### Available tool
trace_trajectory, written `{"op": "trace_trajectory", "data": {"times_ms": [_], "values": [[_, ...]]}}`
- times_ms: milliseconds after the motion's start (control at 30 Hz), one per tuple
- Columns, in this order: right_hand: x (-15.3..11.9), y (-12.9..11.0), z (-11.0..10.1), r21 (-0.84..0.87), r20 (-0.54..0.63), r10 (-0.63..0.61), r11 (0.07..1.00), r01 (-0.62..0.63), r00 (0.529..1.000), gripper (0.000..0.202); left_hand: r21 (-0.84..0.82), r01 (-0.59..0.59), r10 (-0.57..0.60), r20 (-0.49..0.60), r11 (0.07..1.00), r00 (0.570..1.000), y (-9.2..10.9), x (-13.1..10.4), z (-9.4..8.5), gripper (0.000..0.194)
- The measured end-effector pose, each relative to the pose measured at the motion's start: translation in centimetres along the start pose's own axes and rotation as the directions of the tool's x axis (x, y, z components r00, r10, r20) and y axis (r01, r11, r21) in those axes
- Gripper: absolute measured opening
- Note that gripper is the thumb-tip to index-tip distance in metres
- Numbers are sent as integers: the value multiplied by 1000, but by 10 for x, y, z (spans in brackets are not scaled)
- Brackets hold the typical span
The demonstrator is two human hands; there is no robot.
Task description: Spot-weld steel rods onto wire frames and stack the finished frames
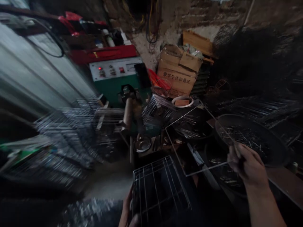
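Observation:
My left hand (pixel 127 208) grips the left side of a wire basket (pixel 155 179) at the bottom middle, its fingers partly hidden behind the wires. Over on the right, my right hand (pixel 246 162) is closed on the corner of a rectangular wire frame (pixel 174 148). That frame is held up in the air, slanting to the upper left, apart from the basket. A green machine (pixel 111 91) with a white control panel stands ahead, and a metal cylinder (pixel 127 115) juts out from it towards me.
A round tub (pixel 281 154) of short metal pieces stands at the right. Stacked wire racks (pixel 63 126) fill the left side. Behind lie a cardboard box (pixel 177 69) and a white ring-shaped container (pixel 175 102). A small metal dish (pixel 143 144) sits below the cylinder.

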State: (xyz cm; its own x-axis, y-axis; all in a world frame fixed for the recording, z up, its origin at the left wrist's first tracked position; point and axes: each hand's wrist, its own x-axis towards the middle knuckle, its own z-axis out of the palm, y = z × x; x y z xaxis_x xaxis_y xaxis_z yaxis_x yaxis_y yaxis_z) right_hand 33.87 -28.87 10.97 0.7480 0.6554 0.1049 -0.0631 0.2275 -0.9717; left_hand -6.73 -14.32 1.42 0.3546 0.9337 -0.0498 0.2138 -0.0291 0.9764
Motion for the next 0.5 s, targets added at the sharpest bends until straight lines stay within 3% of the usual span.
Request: {"op": "trace_trajectory", "data": {"times_ms": [67,133,233,333,400,500], "values": [[-35,5,8,132,74,160,977,-169,984,42,90,-76,87,-134,993,987,-1,-6,5,77],[-69,22,25,142,165,306,933,-330,938,41,139,-30,54,-168,990,984,1,-8,7,77],[-116,55,51,64,272,467,864,-500,841,41,-111,37,-55,-162,993,985,5,-11,6,80],[-145,76,63,-10,325,536,826,-564,779,40,-385,101,-166,-138,917,976,3,-15,8,80],[-153,82,65,-37,307,531,836,-548,790,40,-406,132,-221,-181,904,958,-1,-18,10,73],[-157,85,66,-80,304,468,880,-467,830,42,-343,90,-190,-270,935,944,-9,-14,10,66]]}}
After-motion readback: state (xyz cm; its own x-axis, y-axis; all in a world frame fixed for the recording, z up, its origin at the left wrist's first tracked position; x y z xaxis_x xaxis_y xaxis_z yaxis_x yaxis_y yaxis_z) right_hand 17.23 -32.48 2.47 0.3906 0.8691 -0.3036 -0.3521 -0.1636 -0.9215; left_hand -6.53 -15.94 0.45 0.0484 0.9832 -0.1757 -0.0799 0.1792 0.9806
